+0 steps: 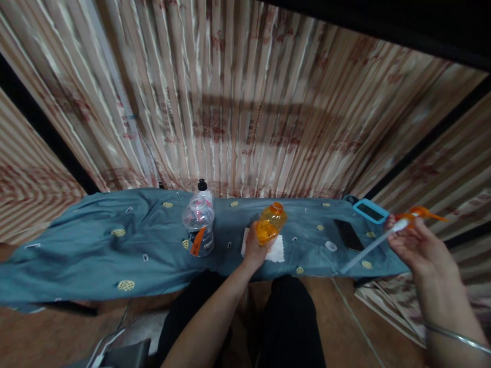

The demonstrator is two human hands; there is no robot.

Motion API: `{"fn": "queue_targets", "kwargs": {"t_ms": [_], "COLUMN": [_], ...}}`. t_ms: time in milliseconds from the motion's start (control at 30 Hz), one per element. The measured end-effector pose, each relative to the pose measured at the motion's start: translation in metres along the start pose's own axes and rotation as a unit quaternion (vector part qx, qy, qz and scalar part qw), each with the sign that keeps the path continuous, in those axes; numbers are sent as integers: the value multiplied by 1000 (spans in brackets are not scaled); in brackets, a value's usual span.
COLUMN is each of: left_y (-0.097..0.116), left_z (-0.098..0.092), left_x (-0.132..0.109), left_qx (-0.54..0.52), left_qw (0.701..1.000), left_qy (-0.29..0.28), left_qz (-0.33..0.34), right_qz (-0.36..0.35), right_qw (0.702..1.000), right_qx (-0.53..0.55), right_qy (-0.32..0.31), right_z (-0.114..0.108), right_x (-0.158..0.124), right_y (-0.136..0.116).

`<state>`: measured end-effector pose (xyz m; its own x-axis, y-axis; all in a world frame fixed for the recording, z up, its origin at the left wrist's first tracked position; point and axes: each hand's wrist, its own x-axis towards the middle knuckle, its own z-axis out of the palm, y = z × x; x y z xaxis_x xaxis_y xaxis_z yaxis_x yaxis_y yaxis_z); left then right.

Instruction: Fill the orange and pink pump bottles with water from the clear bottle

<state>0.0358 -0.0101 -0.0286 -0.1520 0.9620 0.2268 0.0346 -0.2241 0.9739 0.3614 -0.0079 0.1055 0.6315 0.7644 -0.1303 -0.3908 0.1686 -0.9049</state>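
Left hand, as I see it from the head camera, is wrapped around an uncapped orange bottle held just above a white tissue on the blue-grey cloth; to its left stands a clear plastic bottle with a black cap. Right hand pinches an orange spray-pump head, its white dip tube slanting down-left, well apart from the bottle and beside a black phone.

Head view; looks down (forward) closely.
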Motion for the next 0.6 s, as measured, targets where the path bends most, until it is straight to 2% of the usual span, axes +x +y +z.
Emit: {"fn": "queue_targets", "kwargs": {"t_ms": [133, 300, 467, 600], "left_y": [0, -5, -5, 1], "left_z": [-3, -6, -7, -8], "left_x": [1, 3, 5, 5], "left_qx": [-9, 3, -1, -11], "left_qw": [1000, 1000, 1000, 1000], "left_qy": [-4, -9, -8, -13], "left_qz": [-2, 9, 14, 0], "right_qz": [34, 25, -40, -83], "right_qw": [991, 968, 953, 950], "right_qx": [128, 228, 251, 219], "right_qy": [-33, -99, -163, -208], "right_z": [44, 108, 160, 181], "right_x": [-4, -5, -9, -13], "right_y": [-6, -23, -24, -14]}}
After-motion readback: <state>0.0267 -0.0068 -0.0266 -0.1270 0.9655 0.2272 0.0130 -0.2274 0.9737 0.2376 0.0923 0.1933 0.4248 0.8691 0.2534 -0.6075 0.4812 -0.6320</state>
